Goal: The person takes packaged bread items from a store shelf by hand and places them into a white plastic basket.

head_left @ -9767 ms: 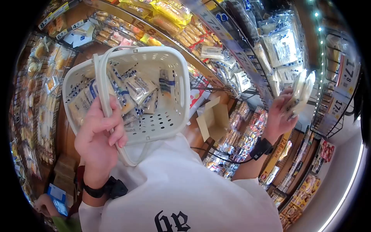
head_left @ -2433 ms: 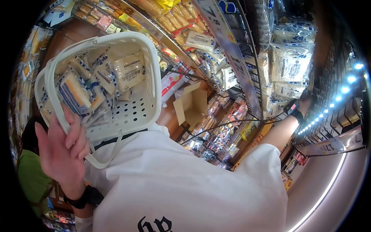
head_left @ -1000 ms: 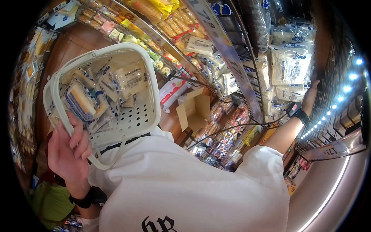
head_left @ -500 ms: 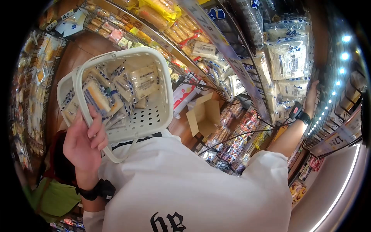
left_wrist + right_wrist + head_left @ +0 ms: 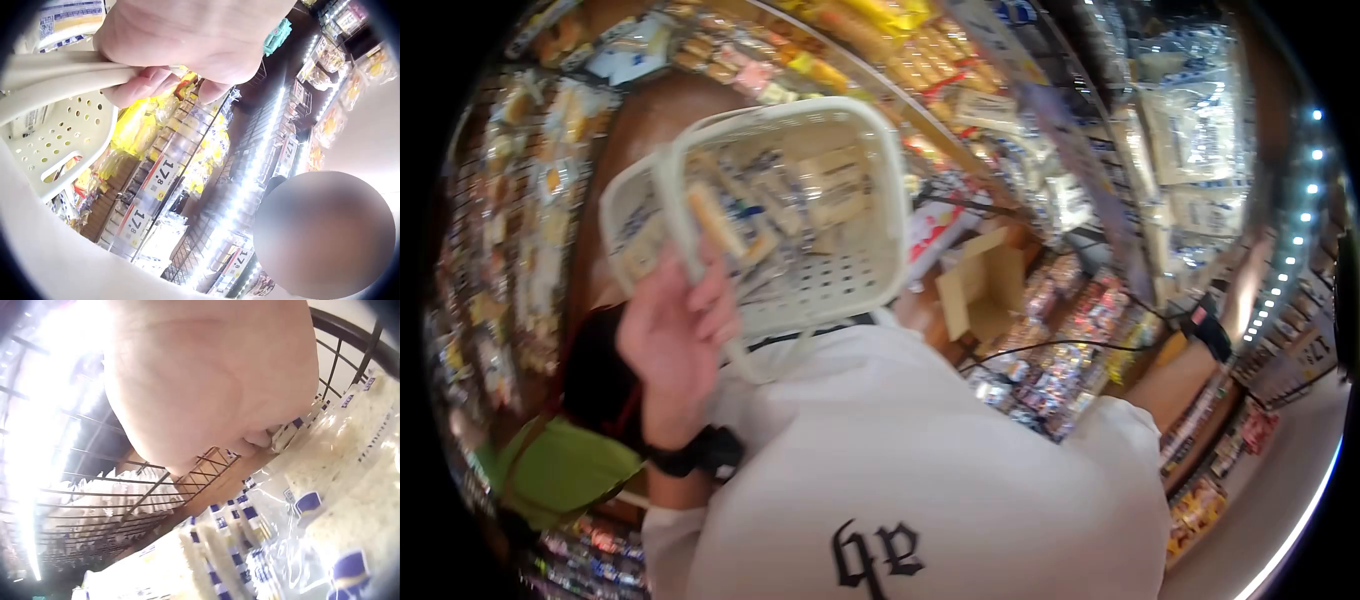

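Crowded wire racks (image 5: pixel 147 499) of shiny wrapped goods curved around both hands, above a smooth brown floor (image 5: pixel 650 110); the left hand (image 5: pixel 675 335) had its fingers clamped round the pale plastic handle (image 5: pixel 670 190) of a rounded, perforated basket (image 5: pixel 890 220). Ahead of those fingers, flat bread packs (image 5: pixel 835 185) in crinkled clear film lay slanted against one another inside; an open-flapped cardboard box (image 5: pixel 980 300) stood beyond the basket.

The right hand (image 5: pixel 1250 285), which had held packs in the open in the earliest frame, was now at the shelf; whether its fingers were apart or gripping could not be told. Soft, blue-marked shelf packs (image 5: pixel 375 487) lay just beside them; the thin rack wires edged their other side. Bare perforated basket bottom remained to the right of the basket's packs.
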`<move>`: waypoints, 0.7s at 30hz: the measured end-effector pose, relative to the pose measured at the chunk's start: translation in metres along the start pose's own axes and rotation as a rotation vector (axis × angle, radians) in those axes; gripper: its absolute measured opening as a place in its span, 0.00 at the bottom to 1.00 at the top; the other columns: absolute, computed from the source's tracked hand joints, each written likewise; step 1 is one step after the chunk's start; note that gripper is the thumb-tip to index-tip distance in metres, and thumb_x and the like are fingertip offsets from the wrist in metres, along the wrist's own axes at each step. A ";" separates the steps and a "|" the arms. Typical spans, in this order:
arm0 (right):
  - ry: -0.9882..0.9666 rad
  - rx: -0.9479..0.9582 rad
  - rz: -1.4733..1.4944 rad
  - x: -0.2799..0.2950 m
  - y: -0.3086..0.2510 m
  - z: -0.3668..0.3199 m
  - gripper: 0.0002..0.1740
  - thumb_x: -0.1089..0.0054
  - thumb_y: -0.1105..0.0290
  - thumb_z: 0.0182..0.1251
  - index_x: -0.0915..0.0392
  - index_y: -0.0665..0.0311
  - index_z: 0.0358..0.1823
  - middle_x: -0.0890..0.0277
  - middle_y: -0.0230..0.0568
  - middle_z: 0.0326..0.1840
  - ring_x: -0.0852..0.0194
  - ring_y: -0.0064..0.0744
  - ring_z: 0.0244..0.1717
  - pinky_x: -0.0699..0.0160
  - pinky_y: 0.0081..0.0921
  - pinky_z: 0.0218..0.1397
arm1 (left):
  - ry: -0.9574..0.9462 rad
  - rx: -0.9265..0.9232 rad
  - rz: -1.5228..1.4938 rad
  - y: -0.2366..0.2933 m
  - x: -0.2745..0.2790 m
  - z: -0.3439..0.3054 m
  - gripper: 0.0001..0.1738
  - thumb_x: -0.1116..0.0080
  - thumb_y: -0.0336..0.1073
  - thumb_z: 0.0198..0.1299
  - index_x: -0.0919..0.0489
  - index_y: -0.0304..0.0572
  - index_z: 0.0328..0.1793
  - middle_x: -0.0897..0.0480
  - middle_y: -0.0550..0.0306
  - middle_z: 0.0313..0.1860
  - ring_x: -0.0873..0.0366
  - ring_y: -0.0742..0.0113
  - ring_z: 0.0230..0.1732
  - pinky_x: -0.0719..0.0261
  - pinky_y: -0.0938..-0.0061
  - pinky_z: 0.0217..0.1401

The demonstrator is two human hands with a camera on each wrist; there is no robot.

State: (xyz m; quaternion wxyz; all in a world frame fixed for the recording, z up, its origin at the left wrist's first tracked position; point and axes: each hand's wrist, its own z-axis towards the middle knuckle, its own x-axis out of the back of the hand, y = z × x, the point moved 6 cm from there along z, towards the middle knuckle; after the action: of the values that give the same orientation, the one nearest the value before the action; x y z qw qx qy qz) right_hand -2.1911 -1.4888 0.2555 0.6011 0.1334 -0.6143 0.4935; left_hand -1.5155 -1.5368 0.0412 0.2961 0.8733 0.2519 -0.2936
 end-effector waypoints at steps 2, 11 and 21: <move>-0.058 0.028 0.026 -0.009 -0.034 -0.033 0.44 0.72 0.35 0.75 0.58 0.58 0.81 0.63 0.43 0.84 0.68 0.40 0.83 0.71 0.40 0.82 | -0.012 -0.002 0.059 0.001 -0.001 -0.001 0.21 0.59 0.52 0.69 0.33 0.40 0.48 0.40 0.68 0.26 0.46 0.78 0.20 0.46 0.81 0.22; 0.131 0.360 -0.024 -0.043 -0.184 -0.193 0.15 0.50 0.75 0.72 0.25 0.72 0.57 0.29 0.54 0.66 0.32 0.44 0.68 0.38 0.36 0.71 | -0.021 -0.002 0.160 0.005 -0.013 -0.004 0.20 0.59 0.53 0.69 0.31 0.43 0.46 0.40 0.68 0.23 0.48 0.78 0.18 0.46 0.81 0.22; -0.926 0.727 -0.091 -0.370 -0.298 -0.288 0.19 0.48 0.81 0.56 0.28 0.72 0.52 0.23 0.56 0.47 0.22 0.56 0.49 0.22 0.41 0.51 | -0.121 0.024 0.313 -0.002 -0.045 -0.011 0.16 0.57 0.48 0.68 0.30 0.45 0.47 0.39 0.68 0.25 0.46 0.78 0.20 0.44 0.80 0.24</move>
State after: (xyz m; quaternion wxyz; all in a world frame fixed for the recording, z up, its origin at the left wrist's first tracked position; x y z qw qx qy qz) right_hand -1.7014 -1.5695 0.0059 0.2066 0.5588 -0.5977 0.5365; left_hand -1.5441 -1.5400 0.0773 0.3424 0.8861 0.0910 -0.2987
